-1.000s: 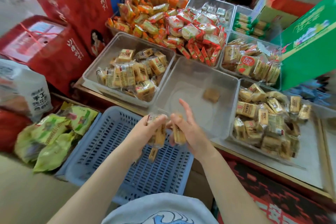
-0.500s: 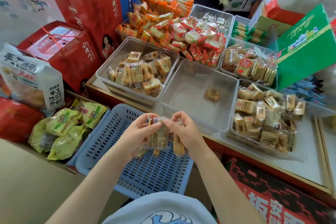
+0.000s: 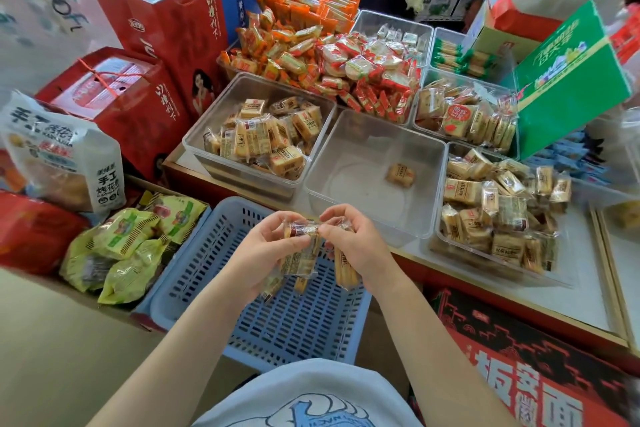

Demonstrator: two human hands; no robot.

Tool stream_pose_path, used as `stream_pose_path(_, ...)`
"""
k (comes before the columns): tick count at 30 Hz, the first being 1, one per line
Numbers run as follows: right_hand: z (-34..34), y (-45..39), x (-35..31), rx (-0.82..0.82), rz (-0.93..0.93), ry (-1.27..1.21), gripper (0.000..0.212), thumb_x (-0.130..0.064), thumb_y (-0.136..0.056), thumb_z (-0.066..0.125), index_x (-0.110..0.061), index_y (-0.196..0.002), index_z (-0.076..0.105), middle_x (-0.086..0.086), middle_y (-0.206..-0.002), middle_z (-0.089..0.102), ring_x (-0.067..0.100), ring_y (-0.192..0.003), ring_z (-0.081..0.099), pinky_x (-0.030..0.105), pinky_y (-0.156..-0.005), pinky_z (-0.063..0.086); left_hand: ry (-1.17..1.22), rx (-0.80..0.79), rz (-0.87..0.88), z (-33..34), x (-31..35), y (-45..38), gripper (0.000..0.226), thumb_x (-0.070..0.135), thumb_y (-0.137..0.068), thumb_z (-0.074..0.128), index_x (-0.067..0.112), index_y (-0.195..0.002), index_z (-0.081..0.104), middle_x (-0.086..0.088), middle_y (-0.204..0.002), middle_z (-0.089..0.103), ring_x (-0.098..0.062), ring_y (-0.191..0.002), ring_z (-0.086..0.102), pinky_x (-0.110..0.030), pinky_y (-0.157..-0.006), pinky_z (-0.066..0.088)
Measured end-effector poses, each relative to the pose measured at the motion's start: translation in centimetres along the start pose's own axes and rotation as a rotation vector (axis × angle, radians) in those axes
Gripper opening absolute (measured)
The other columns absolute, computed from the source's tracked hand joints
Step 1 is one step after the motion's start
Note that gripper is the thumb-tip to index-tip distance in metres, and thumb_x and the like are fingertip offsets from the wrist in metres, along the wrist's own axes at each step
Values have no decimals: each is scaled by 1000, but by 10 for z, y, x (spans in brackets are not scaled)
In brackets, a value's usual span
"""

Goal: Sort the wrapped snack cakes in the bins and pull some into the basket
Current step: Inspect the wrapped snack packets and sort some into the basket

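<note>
Held over the basket [image 3: 194,291], cakes [image 3: 300,255] pinched in left hand [image 3: 266,250] and curled right hand [image 3: 356,246], likely so released ones drop in

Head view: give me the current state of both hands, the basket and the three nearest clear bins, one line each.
left hand: holds several wrapped snack cakes above the basket
right hand: grips more wrapped cakes, fingertips meeting the left hand's
blue basket: nothing seen inside, though the hands cover part
middle bin: holds a single cake
left bin: partly filled with cakes
right bin: piled with cakes
</note>
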State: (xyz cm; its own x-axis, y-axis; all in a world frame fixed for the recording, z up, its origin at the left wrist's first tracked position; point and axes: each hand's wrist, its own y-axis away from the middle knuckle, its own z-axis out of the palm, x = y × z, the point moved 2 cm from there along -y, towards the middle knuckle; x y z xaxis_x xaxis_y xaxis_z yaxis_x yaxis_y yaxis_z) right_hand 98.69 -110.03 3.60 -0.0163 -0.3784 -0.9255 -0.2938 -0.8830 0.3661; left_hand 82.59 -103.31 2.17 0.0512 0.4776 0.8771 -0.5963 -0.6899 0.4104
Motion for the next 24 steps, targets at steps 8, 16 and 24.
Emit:
stream_pose_path(8, 7, 2, 3, 35, -33, 49, 12, -16, -94, 66, -26, -88, 66, 13, -102, 68, 36, -105, 65, 53, -90, 58, 0, 0, -16, -1, 0, 8, 29, 7, -89, 72, 10, -117, 65, -10, -102, 76, -22, -88, 74, -31, -67, 59)
stream_pose_path(16, 10, 7, 1, 97, -87, 69, 8, -18, -92, 69, -24, -87, 69, 7, -96, 70, 27, -101, 65, 46, -91, 58, -37, 124, 39, -6, 2, 8, 11, 12, -93, 70, 5, -101, 72, -11, -91, 76, -19, -82, 70, -30, -69, 57)
stream_pose_path(24, 8, 10, -4, -36, -38, 131, 8, -29, -94, 71, -23, -97, 68, -2, -97, 67, 16, -89, 66, 33, -77, 59, -31, 158, 153, -15, 8, 14, 3, 5, -91, 71, 6, -91, 73, -11, -89, 77, -18, -76, 71, -28, -63, 56)
